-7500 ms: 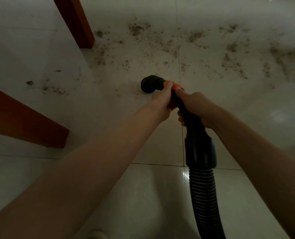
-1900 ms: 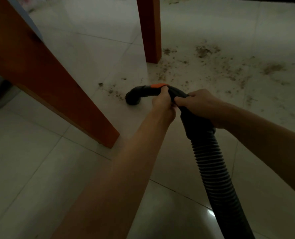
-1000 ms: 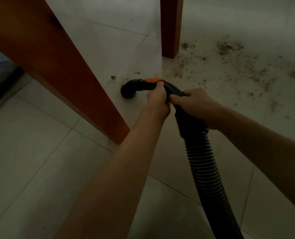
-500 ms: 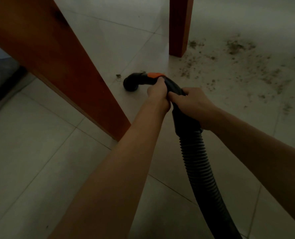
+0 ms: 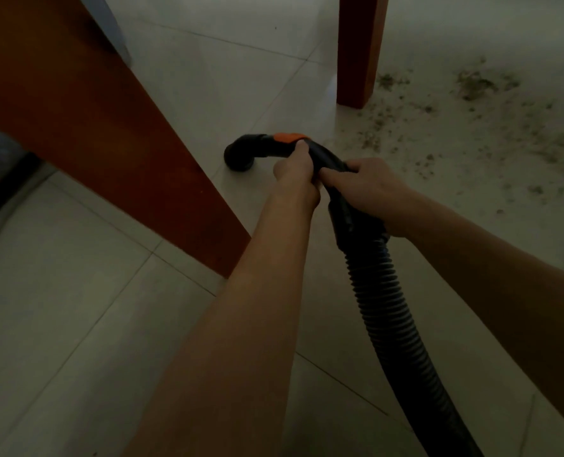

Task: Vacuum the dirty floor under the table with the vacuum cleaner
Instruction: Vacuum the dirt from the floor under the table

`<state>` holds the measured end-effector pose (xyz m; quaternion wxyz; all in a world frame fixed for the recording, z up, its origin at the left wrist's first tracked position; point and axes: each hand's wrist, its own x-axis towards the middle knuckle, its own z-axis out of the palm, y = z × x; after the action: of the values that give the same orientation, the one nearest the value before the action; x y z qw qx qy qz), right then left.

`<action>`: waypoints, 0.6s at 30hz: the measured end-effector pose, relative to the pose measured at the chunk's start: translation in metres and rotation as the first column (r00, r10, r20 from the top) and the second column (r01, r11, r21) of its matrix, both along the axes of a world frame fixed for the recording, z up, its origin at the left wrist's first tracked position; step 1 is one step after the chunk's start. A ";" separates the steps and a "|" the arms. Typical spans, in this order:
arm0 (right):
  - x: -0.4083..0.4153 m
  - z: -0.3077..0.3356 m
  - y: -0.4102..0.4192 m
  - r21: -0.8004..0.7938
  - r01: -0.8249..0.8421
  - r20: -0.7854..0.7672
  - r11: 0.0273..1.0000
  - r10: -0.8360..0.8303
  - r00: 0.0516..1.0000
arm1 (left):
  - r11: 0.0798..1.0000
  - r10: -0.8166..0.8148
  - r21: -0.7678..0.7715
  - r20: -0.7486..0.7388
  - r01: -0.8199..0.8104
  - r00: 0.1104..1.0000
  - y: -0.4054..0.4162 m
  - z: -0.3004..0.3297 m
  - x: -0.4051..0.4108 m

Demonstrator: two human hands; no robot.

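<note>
Both hands were clamped on the vacuum's curved black handle [image 5: 310, 156] — the left hand [image 5: 295, 169] wrapped round it just behind the orange button [image 5: 288, 137], the right hand [image 5: 369, 183] gripping just behind that, where the ribbed hose [image 5: 389, 308] begins. The nozzle [image 5: 239, 156] sat on pale tile between the two table legs, the near leg [image 5: 135, 153] to its left. This looked like mid-sweep; most of the dirt [image 5: 471, 127] lay to the right, beyond the far leg [image 5: 356, 54] — the next move probably called for swinging the nozzle that way.
</note>
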<state>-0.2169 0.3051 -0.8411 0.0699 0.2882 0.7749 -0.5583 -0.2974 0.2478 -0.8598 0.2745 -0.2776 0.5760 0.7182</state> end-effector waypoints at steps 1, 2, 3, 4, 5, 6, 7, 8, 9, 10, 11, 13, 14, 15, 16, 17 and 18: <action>-0.001 0.000 0.001 0.009 -0.003 0.007 1.000 0.003 1.000 | 1.000 0.012 0.007 -0.002 -0.012 1.000 -0.001 -0.002 -0.002; -0.003 -0.001 0.001 0.016 -0.002 0.010 1.000 0.002 1.000 | 1.000 0.019 0.025 -0.002 -0.019 1.000 -0.001 -0.004 -0.004; -0.003 -0.002 0.001 0.017 0.004 0.008 1.000 -0.004 1.000 | 0.999 0.023 0.035 -0.003 -0.023 1.000 -0.002 -0.005 -0.007; -0.004 -0.003 0.001 0.009 0.010 0.002 1.000 -0.010 1.000 | 0.998 0.025 0.051 -0.001 -0.025 1.000 -0.002 -0.007 -0.009; -0.005 -0.005 0.001 -0.002 0.016 -0.003 1.000 -0.016 1.000 | 0.999 0.021 0.049 -0.005 -0.021 1.000 -0.001 -0.006 -0.011; -0.006 -0.006 0.001 -0.011 0.021 -0.005 1.000 -0.021 1.000 | 0.999 0.019 0.044 -0.011 -0.018 1.000 -0.001 -0.005 -0.011; -0.006 -0.007 0.001 -0.013 0.024 -0.005 1.000 -0.024 1.000 | 0.999 0.011 0.031 -0.017 -0.011 1.000 0.000 -0.004 -0.012; -0.007 -0.008 0.002 -0.007 0.025 -0.008 1.000 -0.025 1.000 | 1.000 0.007 0.025 -0.022 -0.006 1.000 0.001 -0.003 -0.012; -0.008 -0.009 0.002 0.002 0.025 -0.016 1.000 -0.024 1.000 | 1.000 0.006 0.015 -0.027 -0.006 1.000 0.002 -0.003 -0.014; -0.009 -0.010 0.002 0.004 0.027 -0.026 1.000 -0.027 0.999 | 1.000 0.006 0.006 -0.030 -0.006 1.000 0.002 -0.003 -0.015; -0.010 -0.010 0.002 -0.005 0.031 -0.038 1.000 -0.031 0.999 | 1.000 0.007 -0.006 -0.031 -0.007 0.999 0.002 -0.002 -0.017; -0.013 -0.009 0.000 -0.025 0.020 -0.062 0.999 -0.021 0.998 | 1.000 0.020 -0.019 -0.034 -0.020 0.999 0.001 -0.002 -0.021; -0.014 -0.009 -0.001 -0.015 0.000 -0.067 1.000 -0.001 0.998 | 0.999 0.035 -0.022 -0.038 -0.036 0.999 0.000 -0.003 -0.022; -0.016 -0.008 -0.003 0.001 -0.022 -0.065 1.000 0.022 0.998 | 0.998 0.058 -0.030 -0.044 -0.059 0.997 -0.002 -0.003 -0.024; -0.017 -0.006 -0.004 0.013 -0.041 -0.059 0.999 0.042 0.997 | 0.995 0.086 -0.039 -0.056 -0.089 0.995 -0.003 -0.004 -0.025; -0.019 -0.005 -0.004 0.008 -0.055 -0.052 0.998 0.055 0.997 | 0.992 0.103 -0.061 -0.069 -0.107 0.992 -0.004 -0.003 -0.025; -0.020 -0.003 -0.004 -0.015 -0.063 -0.042 0.998 0.062 0.997 | 0.991 0.111 -0.067 -0.074 -0.116 0.991 -0.005 -0.003 -0.024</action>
<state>-0.2366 0.3011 -0.8437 0.0736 0.2514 0.7801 -0.5682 -0.3209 0.2429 -0.8629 0.2029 -0.2940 0.5937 0.7210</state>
